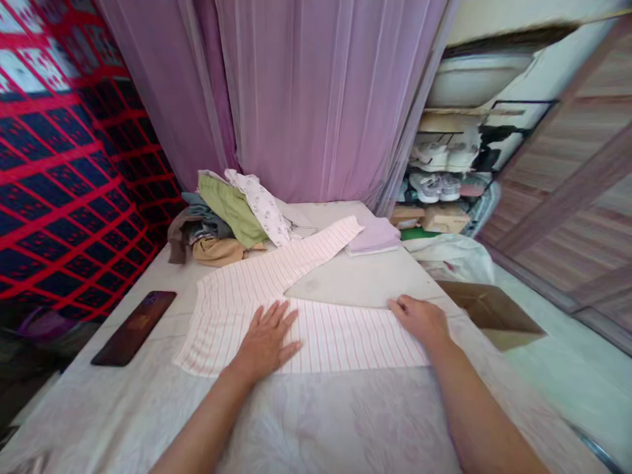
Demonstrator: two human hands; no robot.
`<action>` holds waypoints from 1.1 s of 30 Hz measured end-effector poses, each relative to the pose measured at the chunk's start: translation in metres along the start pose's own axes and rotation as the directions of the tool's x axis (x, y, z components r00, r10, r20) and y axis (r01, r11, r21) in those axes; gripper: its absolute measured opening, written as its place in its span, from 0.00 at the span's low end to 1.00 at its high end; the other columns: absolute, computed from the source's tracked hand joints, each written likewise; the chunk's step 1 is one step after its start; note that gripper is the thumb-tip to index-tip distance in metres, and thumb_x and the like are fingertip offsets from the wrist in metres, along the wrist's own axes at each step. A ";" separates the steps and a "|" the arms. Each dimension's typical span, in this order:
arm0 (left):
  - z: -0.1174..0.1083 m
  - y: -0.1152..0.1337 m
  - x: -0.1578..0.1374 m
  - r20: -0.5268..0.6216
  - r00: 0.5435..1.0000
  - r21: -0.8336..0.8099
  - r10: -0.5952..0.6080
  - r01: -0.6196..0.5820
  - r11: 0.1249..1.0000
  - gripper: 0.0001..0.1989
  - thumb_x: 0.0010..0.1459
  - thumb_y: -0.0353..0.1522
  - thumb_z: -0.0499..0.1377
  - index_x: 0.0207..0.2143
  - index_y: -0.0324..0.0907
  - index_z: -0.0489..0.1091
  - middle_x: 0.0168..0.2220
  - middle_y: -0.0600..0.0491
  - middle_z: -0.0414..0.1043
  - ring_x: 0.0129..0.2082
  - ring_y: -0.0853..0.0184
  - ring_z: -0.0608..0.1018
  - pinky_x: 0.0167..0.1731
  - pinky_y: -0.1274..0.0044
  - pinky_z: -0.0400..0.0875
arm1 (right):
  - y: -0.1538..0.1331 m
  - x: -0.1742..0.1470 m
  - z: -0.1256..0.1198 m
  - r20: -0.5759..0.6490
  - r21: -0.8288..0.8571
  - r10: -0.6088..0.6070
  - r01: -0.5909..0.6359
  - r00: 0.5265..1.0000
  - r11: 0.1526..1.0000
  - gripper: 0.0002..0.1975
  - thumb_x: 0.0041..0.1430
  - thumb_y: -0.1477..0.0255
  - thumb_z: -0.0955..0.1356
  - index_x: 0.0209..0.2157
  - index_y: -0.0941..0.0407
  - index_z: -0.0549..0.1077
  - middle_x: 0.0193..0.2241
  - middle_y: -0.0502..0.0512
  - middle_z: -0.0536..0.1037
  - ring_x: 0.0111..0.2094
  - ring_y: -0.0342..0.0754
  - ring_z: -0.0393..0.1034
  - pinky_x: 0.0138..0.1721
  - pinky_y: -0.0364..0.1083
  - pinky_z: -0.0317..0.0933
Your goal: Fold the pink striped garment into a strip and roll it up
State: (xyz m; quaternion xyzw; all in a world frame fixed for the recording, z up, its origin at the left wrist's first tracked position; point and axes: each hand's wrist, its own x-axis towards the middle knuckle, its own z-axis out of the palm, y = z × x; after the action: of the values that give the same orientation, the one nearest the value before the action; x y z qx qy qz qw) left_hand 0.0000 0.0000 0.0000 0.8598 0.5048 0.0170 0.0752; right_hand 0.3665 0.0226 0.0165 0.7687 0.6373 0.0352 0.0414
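Head view: striped pants (340, 336) are lying flat on a patterned sheet (355, 421), waist to the left, one leg stretching across in front of the person and the other angling away to the far right. A left hand (269, 336) is resting palm down on the nearer leg, close to the crotch, its fingers spreading across the stripes. A right hand (419, 319) is curling its fingers at the far corner of that leg's hem; whether it is pinching the fabric cannot be told.

Beyond the waist, a green garment (232, 209), a printed garment (266, 210) and a tan garment (217, 251) are lying heaped together. A folded lilac cloth (376, 234) is sitting just beside the farther leg's hem, and a phone (134, 328) is lying to the left of the waist. Purple curtains (316, 99) are hanging behind. Off to the right, shoes (434, 187) are standing on a rack, while a cardboard box (488, 308) is sitting lower down, beside the sheet's edge.
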 end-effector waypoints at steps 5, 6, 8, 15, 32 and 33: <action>-0.002 0.000 0.002 -0.010 1.000 -0.009 -0.002 0.002 1.000 0.36 0.61 0.56 0.41 0.65 0.48 0.52 0.68 0.48 0.46 0.67 0.56 0.50 0.63 0.57 0.42 | -0.002 0.006 -0.010 -0.053 -0.027 0.026 -0.027 0.998 0.999 0.22 0.65 0.58 0.57 0.33 0.52 0.77 0.30 0.57 0.81 0.33 0.53 0.75 0.28 0.45 0.55; -0.002 0.001 0.002 -0.011 1.000 -0.011 -0.005 0.005 1.000 0.36 0.61 0.56 0.41 0.65 0.48 0.52 0.68 0.48 0.46 0.67 0.56 0.50 0.63 0.57 0.42 | -0.002 0.008 -0.012 -0.081 -0.033 0.038 -0.041 0.996 0.999 0.22 0.65 0.58 0.57 0.33 0.53 0.77 0.30 0.58 0.81 0.34 0.54 0.75 0.28 0.45 0.55; -0.003 0.001 0.002 -0.004 1.000 -0.013 -0.011 0.011 1.000 0.36 0.61 0.56 0.40 0.65 0.48 0.52 0.68 0.48 0.46 0.67 0.56 0.49 0.63 0.57 0.42 | -0.002 0.014 -0.015 -0.117 -0.035 0.056 -0.061 0.992 0.998 0.23 0.65 0.58 0.56 0.33 0.53 0.77 0.30 0.59 0.80 0.35 0.55 0.75 0.28 0.45 0.55; -0.003 0.001 0.002 -0.002 1.000 -0.023 -0.014 0.014 1.000 0.36 0.61 0.56 0.41 0.65 0.48 0.52 0.68 0.48 0.46 0.67 0.56 0.49 0.64 0.57 0.41 | 0.002 0.021 -0.004 0.047 0.058 0.049 -0.052 0.998 0.997 0.22 0.63 0.56 0.57 0.35 0.52 0.77 0.32 0.61 0.80 0.35 0.56 0.75 0.32 0.47 0.60; -0.010 0.006 0.004 0.027 0.998 -0.021 -0.061 0.062 0.998 0.41 0.57 0.59 0.42 0.66 0.47 0.51 0.68 0.46 0.45 0.68 0.54 0.48 0.63 0.57 0.42 | 0.037 0.016 0.000 -0.089 0.143 0.247 -0.233 0.965 0.962 0.19 0.60 0.62 0.59 0.41 0.54 0.78 0.39 0.64 0.79 0.39 0.60 0.74 0.36 0.53 0.65; -0.010 0.006 0.004 0.032 0.998 -0.026 -0.060 0.061 0.998 0.41 0.57 0.59 0.42 0.66 0.47 0.51 0.68 0.46 0.45 0.68 0.54 0.48 0.63 0.57 0.41 | 0.031 0.013 0.004 -0.194 0.156 0.186 -0.157 0.963 0.975 0.19 0.61 0.64 0.59 0.43 0.55 0.77 0.41 0.65 0.79 0.41 0.59 0.73 0.39 0.54 0.65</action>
State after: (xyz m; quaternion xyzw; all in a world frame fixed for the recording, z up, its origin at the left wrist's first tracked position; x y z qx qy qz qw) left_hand 0.0060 0.0018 0.0109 0.8431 0.5291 0.0080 0.0953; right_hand 0.3996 0.0300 0.0157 0.8142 0.5700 0.0741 -0.0823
